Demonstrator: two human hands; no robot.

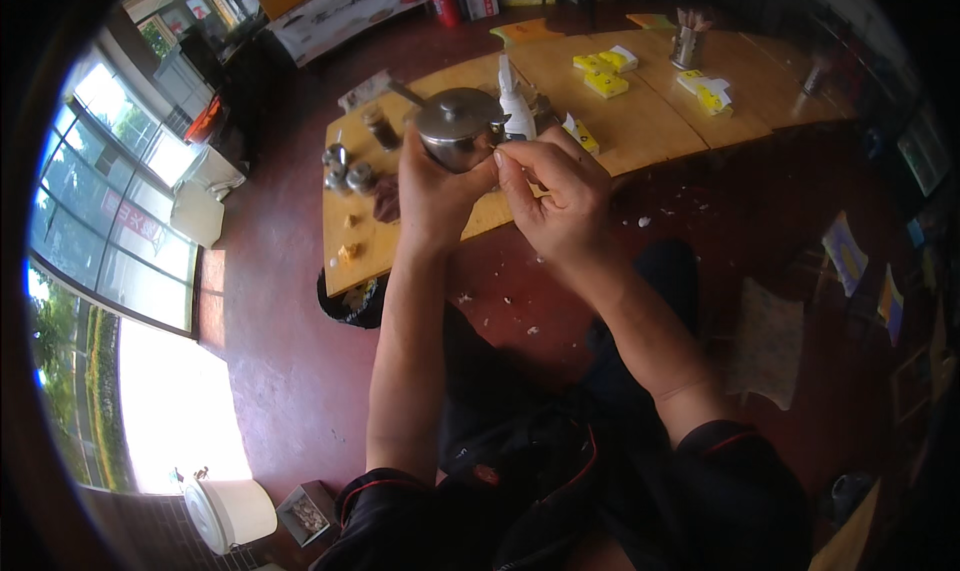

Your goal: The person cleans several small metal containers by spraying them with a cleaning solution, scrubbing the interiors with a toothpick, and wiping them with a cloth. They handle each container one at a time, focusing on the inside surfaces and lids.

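Observation:
My left hand (435,192) grips a shiny stainless-steel condiment pot (450,151) from the left and below, holding it up over the near part of the wooden table (480,222). A domed lid with a knob (454,113) covers the pot, and a flat metal handle (405,91) sticks out to the upper left. Thumb and index finger of my right hand (562,188) are pinched together close to the pot's right side; whether something small is between them is unclear. Behind the pot stands a white spray bottle (514,106). A brown cloth (386,198) lies beside my left wrist.
Left on the table are a jar (381,128), small metal containers (360,176) and crumpled yellowish scraps (349,253). Yellow tissue packs (606,83) and a chopstick holder (685,46) stand farther back. A black bin (352,312) sits under the table edge; white bits (532,330) litter the floor.

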